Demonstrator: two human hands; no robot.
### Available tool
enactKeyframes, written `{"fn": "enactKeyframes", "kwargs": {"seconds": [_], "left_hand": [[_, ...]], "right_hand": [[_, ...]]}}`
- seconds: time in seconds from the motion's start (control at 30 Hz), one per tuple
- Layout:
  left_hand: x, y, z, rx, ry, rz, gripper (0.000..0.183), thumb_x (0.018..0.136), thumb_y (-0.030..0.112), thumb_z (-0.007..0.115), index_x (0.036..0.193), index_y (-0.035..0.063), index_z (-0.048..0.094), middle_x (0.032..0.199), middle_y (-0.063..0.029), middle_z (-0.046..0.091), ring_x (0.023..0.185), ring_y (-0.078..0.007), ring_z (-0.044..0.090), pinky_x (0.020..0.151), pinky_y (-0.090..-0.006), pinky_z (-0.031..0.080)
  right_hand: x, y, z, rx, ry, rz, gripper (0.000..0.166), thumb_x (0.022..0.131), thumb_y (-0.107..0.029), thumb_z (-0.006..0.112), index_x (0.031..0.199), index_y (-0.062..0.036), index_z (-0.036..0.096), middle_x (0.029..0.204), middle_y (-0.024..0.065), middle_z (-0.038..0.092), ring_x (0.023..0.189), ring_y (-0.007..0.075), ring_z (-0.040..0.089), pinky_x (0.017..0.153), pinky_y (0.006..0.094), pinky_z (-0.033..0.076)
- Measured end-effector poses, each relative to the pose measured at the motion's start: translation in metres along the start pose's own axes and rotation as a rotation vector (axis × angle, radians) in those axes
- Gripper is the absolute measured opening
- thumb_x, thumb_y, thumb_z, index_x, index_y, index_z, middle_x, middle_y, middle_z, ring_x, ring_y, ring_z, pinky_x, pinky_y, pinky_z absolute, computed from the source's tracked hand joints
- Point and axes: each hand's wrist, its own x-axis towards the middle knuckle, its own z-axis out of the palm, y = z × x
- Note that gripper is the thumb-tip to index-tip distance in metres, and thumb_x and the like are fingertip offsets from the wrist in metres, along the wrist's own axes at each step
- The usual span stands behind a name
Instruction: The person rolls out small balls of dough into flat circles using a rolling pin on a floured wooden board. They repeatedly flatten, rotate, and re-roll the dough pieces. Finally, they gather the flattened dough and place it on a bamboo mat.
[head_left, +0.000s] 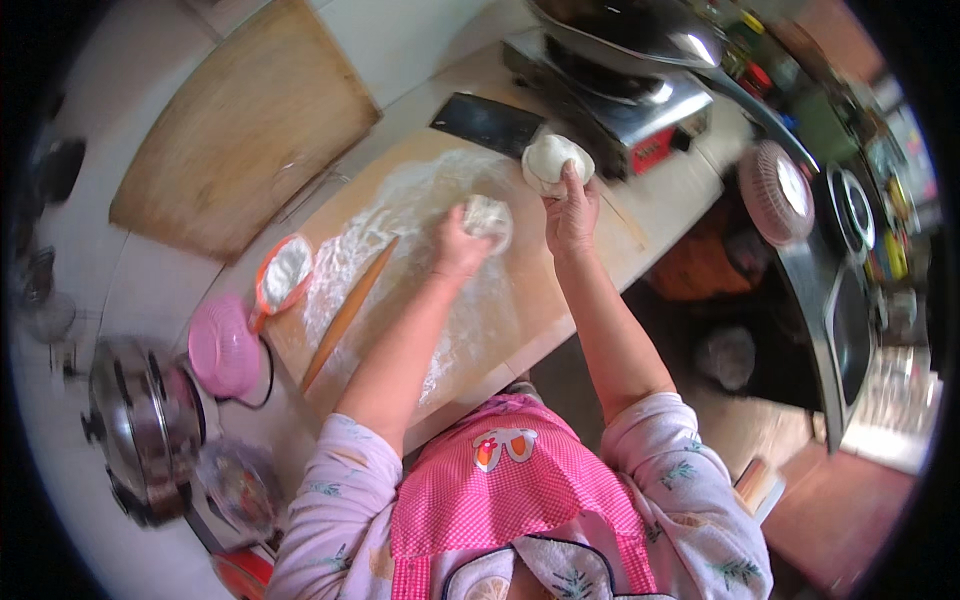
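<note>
My right hand (574, 214) holds up a pale lump of dough (551, 157) near the far right corner of the board, thumb across its near side. Over the floured wooden board (517, 300), my left hand (459, 247) has its fingers around a second dough piece (486, 214). That hand is blurred, and whether its dough touches the board cannot be told. To its left, a tapered wooden rolling pin (349, 315) lies in the scattered flour (375, 217). An orange-rimmed scoop of flour (286, 274) rests at the board's left edge.
Beyond the board are a dark flat slab (487, 124) and a gas stove (652, 112) bearing a wok (630, 30). A pink basket (221, 345) and a metal pot (146, 427) stand left. Another wooden board (247, 127) leans on the wall. A pink colander (772, 191) sits right.
</note>
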Motion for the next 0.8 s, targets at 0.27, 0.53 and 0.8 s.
{"fn": "enactKeyframes", "kwargs": {"seconds": [0.27,0.53,0.8], "left_hand": [[0.008,-0.052,-0.027,-1.335,-0.568,-0.435,0.056,0.079,0.009,0.075,0.129,0.0064,0.049,0.133,-0.0128,0.051,0.126,-0.0340,0.045,0.098,-0.0563,0.042],[-0.083,0.006,0.026,-1.354,-1.089,-0.577,0.062,0.088,0.012,0.065,0.143,0.0068,0.036,0.147,-0.0162,0.036,0.136,-0.0395,0.034,0.102,-0.0526,0.045],[-0.237,0.049,0.187,-0.961,-1.485,-0.801,0.055,0.089,0.020,0.066,0.138,0.0103,0.042,0.140,-0.0145,0.046,0.128,-0.0382,0.044,0.094,-0.0489,0.050]], "right_hand": [[-0.172,-0.104,-0.085,0.024,-0.017,0.000,0.044,0.092,-0.026,0.058,0.128,-0.0057,0.045,0.129,0.0116,0.055,0.116,0.0259,0.057,0.095,0.0463,0.049],[-0.396,-0.119,-0.165,0.193,0.331,-0.019,0.045,0.090,-0.030,0.062,0.127,-0.0061,0.051,0.120,0.0097,0.061,0.109,0.0239,0.061,0.092,0.0446,0.051],[-0.541,-0.157,-0.221,0.366,0.632,-0.363,0.051,0.086,-0.028,0.069,0.129,-0.0086,0.049,0.123,0.0082,0.059,0.113,0.0215,0.058,0.096,0.0407,0.049]]}}
